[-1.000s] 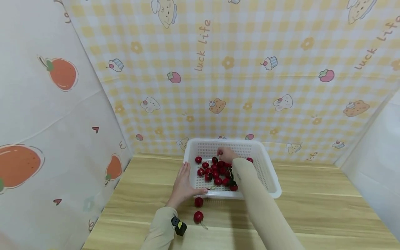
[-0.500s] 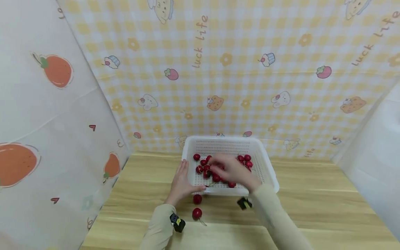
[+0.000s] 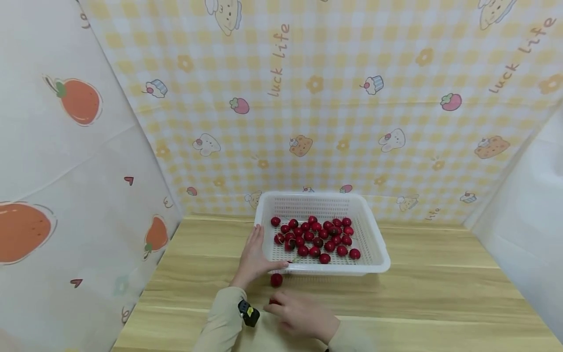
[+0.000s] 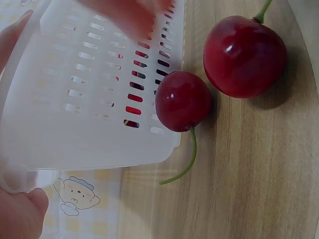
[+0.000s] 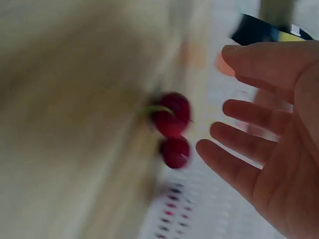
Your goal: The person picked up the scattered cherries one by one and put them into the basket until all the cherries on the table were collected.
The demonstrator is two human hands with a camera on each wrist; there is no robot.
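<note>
A white slotted plastic basket [image 3: 371,234] holds many red cherries [image 3: 323,233]. My left hand [image 3: 253,259] grips its front left corner, thumb over the front rim and fingers along the left side. Two cherries lie on the table outside the basket. One cherry [image 4: 184,101], with a green stem, is close against the basket wall. The other cherry [image 4: 244,56] sits nearer to me, partly hidden by my right hand [image 3: 303,313] in the head view. In the right wrist view the fingers [image 5: 249,137] of that hand are spread and apart from both cherries.
The wooden table [image 3: 440,288] extends to both sides of the basket. A yellow checked cloth [image 3: 325,122] hangs right behind it, and a white printed sheet [image 3: 88,171] borders the left side. A black wrist device [image 3: 249,314] sits on the left sleeve.
My right hand has left the basket and come down toward me to the nearer loose cherry. The left hand stays at the basket's corner. The cherries inside are now uncovered.
</note>
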